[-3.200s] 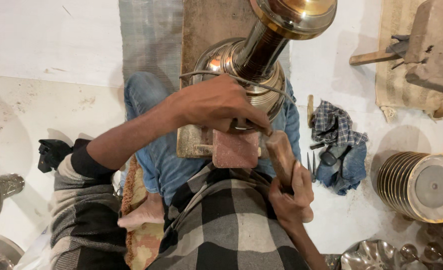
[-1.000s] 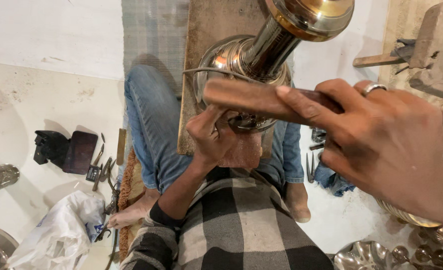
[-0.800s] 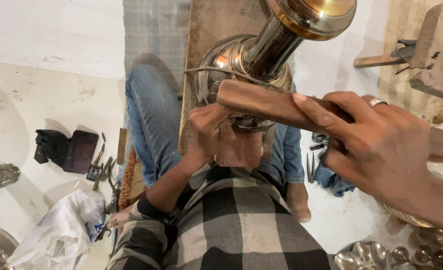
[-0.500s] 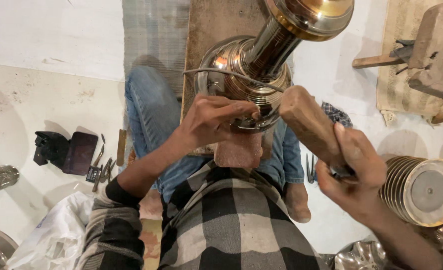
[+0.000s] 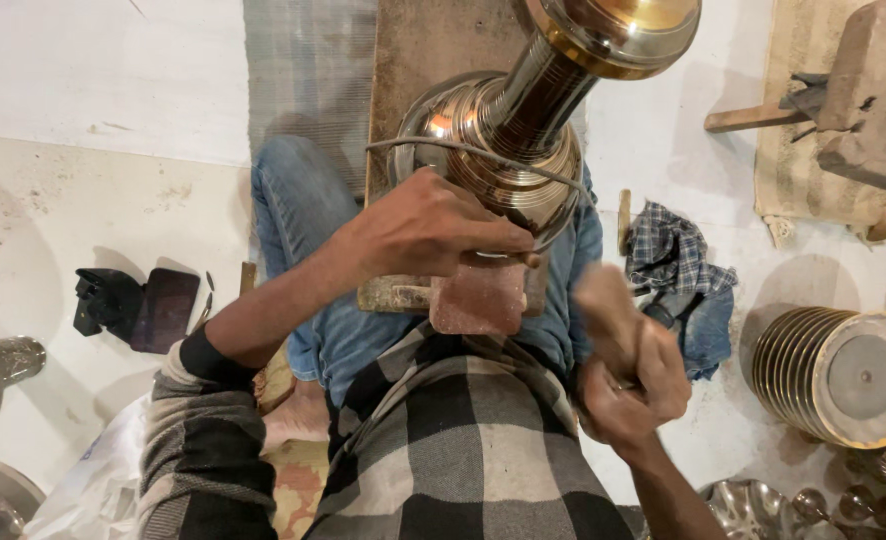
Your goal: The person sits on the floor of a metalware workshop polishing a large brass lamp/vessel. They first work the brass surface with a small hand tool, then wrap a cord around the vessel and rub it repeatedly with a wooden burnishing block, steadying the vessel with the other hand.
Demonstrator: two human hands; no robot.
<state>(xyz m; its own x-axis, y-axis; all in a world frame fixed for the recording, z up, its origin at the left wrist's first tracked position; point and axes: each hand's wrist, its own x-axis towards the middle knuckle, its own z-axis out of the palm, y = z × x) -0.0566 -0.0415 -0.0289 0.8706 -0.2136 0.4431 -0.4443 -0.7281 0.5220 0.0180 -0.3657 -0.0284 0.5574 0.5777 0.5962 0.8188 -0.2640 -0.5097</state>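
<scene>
A tall shiny metal vessel (image 5: 523,130) with a brass-coloured rim stands between my knees on a wooden board (image 5: 433,45). A thin wire loops around its ribbed body. My left hand (image 5: 433,225) presses a small tool against the vessel's lower side, fingers closed on it. My right hand (image 5: 628,375) grips a wooden mallet (image 5: 603,305), blurred, held low to the right of the vessel and apart from it. A reddish block (image 5: 478,298) lies on my lap under the left hand.
A checked cloth (image 5: 678,260) lies on the floor at right. A ribbed metal pot (image 5: 838,375) lies at far right, with wooden blocks (image 5: 863,90) behind. A dark case (image 5: 138,310) and small tools lie at left, near a white bag (image 5: 93,490).
The mallet was raised across the vessel a second ago; my right hand has swung it down and to the right. My left hand stays at the vessel's side.
</scene>
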